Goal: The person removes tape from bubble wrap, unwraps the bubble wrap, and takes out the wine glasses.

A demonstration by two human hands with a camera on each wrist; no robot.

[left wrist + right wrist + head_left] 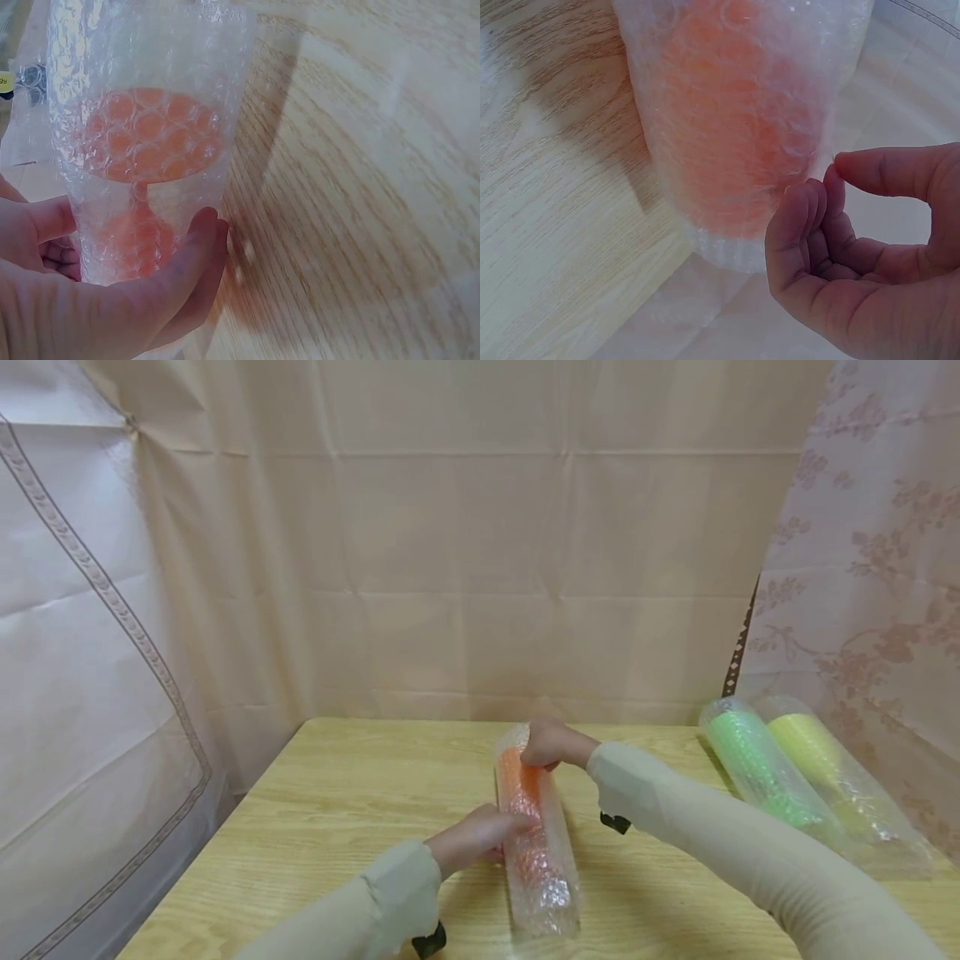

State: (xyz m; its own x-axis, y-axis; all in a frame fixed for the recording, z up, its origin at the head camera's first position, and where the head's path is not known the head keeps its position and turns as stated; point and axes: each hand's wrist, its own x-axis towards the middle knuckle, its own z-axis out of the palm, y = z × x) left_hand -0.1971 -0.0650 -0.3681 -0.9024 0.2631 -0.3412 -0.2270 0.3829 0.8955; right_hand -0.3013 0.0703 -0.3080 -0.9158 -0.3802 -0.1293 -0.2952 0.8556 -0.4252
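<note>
An orange stemmed cup (150, 139) lies inside a roll of clear bubble wrap (546, 860) at the middle of the table. Its round foot and thin stem show through the bubbles in the left wrist view. My left hand (480, 837) grips the roll at its middle from the left, thumb over the top, some fingers hidden behind it. At the roll's far end, on its right side, is my right hand (855, 255). Its thumb and fingertips meet in a pinch at the wrap's side; the bit of film between them is barely visible.
A green wrapped roll (765, 768) and a yellow wrapped roll (825, 768) lie side by side at the table's right. The wooden table (337, 793) ends at a beige cloth backdrop (450, 610). Patterned cloth hangs at both sides.
</note>
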